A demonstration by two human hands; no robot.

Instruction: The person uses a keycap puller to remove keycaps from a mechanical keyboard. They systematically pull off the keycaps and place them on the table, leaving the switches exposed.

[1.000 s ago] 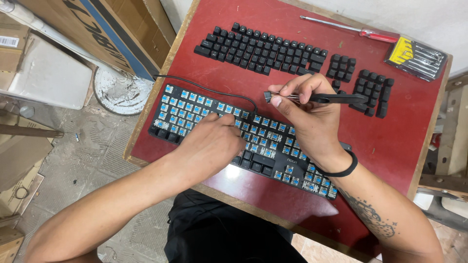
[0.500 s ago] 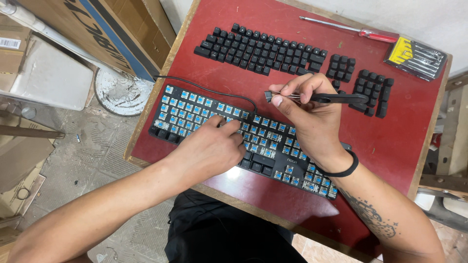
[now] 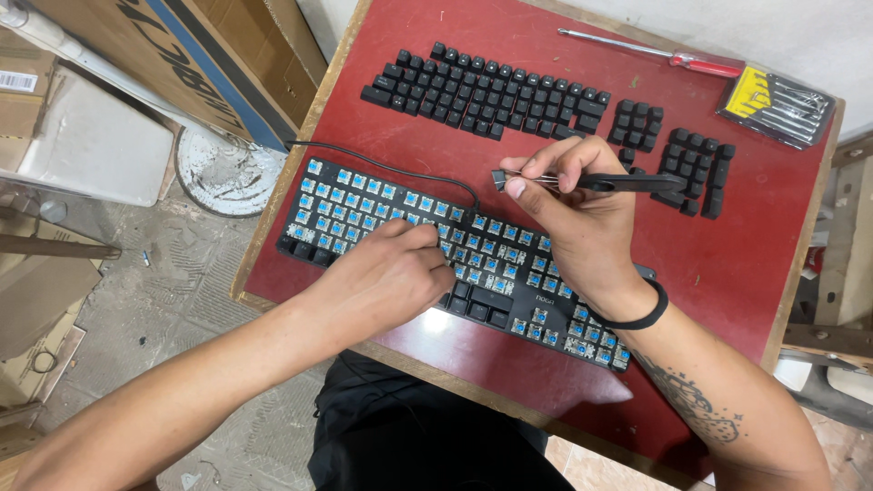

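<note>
A black keyboard with most keycaps off and blue switches showing lies tilted on the red table. My left hand rests on its middle, fingers curled on the switches. Above the keyboard's right half, my right hand holds a black-handled wire keycap puller, with a small black keycap caught in its wire tip. A few black keycaps remain on the keyboard's near edge.
Removed black keycaps lie in rows at the table's far side, with smaller groups at the right. A red-handled screwdriver and a yellow tool pack lie far right. Cardboard boxes stand on the floor at left.
My right hand has shifted slightly, still holding the puller with the keycap in its tip. My left hand stays on the keyboard.
</note>
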